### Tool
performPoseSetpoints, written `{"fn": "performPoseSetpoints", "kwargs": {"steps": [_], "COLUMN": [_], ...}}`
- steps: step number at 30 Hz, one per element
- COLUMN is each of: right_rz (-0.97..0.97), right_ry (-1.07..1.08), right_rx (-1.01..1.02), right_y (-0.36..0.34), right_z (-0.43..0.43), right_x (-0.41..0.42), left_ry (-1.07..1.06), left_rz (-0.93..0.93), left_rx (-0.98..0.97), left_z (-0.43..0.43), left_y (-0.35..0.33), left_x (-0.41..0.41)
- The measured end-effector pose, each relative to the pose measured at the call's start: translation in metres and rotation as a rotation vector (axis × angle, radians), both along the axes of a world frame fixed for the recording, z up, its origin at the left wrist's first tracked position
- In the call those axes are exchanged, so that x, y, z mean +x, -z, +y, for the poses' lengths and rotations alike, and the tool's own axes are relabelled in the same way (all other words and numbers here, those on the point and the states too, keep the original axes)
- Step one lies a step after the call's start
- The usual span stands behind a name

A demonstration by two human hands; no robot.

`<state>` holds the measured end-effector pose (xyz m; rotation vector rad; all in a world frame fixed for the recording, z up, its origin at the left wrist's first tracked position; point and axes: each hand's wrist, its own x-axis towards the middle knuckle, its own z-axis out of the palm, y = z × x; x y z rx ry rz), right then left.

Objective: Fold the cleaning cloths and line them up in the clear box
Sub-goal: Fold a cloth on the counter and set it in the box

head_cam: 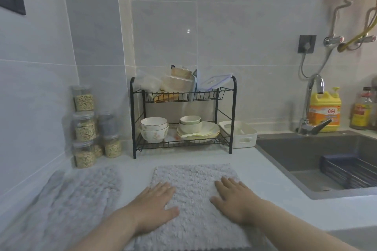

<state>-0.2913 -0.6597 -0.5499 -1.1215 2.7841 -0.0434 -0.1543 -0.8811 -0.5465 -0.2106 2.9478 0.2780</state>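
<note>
Head view: left hand (156,204) and right hand (234,197) press flat, fingers straight, on a grey fluffy square cloth (193,206) spread on the pale desk (265,195); grey tiled wall (234,26) behind, dark sink (285,149) right.

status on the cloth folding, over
Left hand, right hand open, pressing flat on grey cloth. Cloth lies flat on counter. Second cloth at left, clear of it.

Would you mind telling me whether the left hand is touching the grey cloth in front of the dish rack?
Touching. The head view shows the left hand lying flat, fingers straight, on the grey cloth.
</note>
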Motion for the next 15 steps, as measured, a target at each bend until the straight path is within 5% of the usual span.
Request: {"fn": "performPoseSetpoints", "kwargs": {"steps": [8, 13, 15], "right_rz": [0.050, 0.000, 0.059], "right_ry": [-0.002, 0.042, 0.121], "right_rx": [-0.023, -0.431, -0.458], "right_y": [0.012, 0.000, -0.008], "right_z": [-0.015, -0.020, -0.024], "right_x": [-0.036, -0.062, -0.086], "left_ry": [-0.029, -0.233, -0.287], "left_rz": [0.063, 0.594, 0.667], "left_rx": [-0.089, 0.162, 0.228], "left_z": [-0.018, -0.040, -0.057], "left_y": [0.015, 0.010, 0.009], "left_x": [-0.031, -0.063, -0.084]}}
